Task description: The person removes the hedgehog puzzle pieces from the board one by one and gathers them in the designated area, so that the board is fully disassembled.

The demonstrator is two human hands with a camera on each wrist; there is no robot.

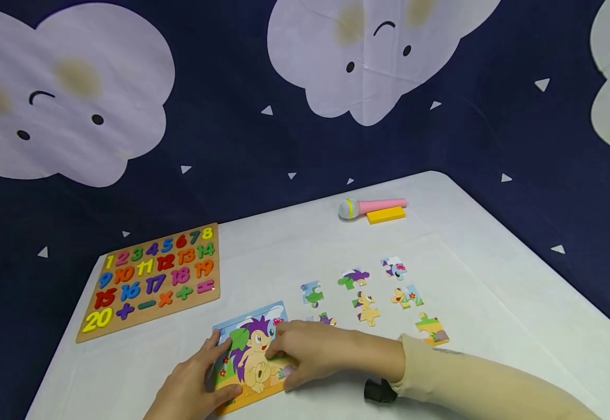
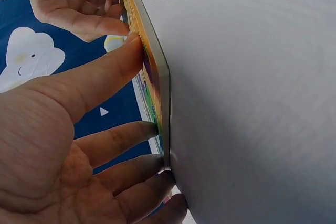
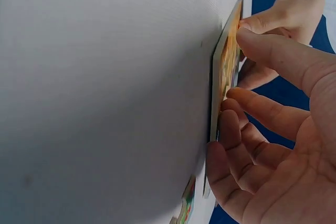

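Observation:
A flat puzzle board [image 1: 252, 356] with a purple-haired hedgehog picture lies on the white table. My left hand [image 1: 192, 376] is at its left side, thumb on the near part of the picture, other fingertips along the left edge. From the right, my right hand [image 1: 321, 350] touches the board with its thumb and index finger; its other fingers bend at the right edge in the right wrist view. Beyond the right hand lie loose jigsaw pieces, including a yellow hedgehog piece [image 1: 368, 309] and an orange-green corner piece [image 1: 432, 330]. The right hand covers the board's right side.
A wooden number board [image 1: 155, 280] with coloured numerals lies at the left. At the back are a pink toy microphone [image 1: 381, 205] and a yellow block [image 1: 386, 215]. A black object [image 1: 379, 391] shows beneath the right sleeve. A dark blue cloud-print backdrop [image 1: 221, 146] stands behind the table.

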